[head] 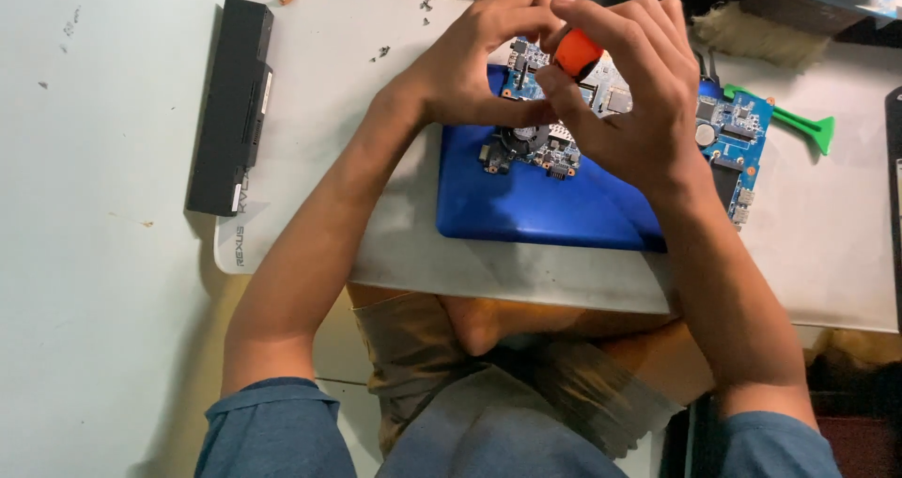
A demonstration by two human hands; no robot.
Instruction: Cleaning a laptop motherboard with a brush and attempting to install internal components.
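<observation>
A blue circuit board (pixel 728 125) lies on top of a blue laptop shell (pixel 536 205) on a white mat (pixel 329 93). My right hand (pixel 629 93) grips an orange-handled screwdriver (pixel 575 52), held upright over the board. My left hand (pixel 474 60) curls beside it, fingertips touching the board and the tool near its shaft. The screwdriver tip is hidden by my fingers. A round black fan (pixel 521 140) shows below my hands.
A long black battery pack (pixel 230 102) lies along the mat's left edge. A green plastic pry tool (pixel 799 121) rests at the right, a brush (pixel 752 27) behind it. Small loose bits (pixel 381 53) dot the mat's far side. My legs are under the near edge.
</observation>
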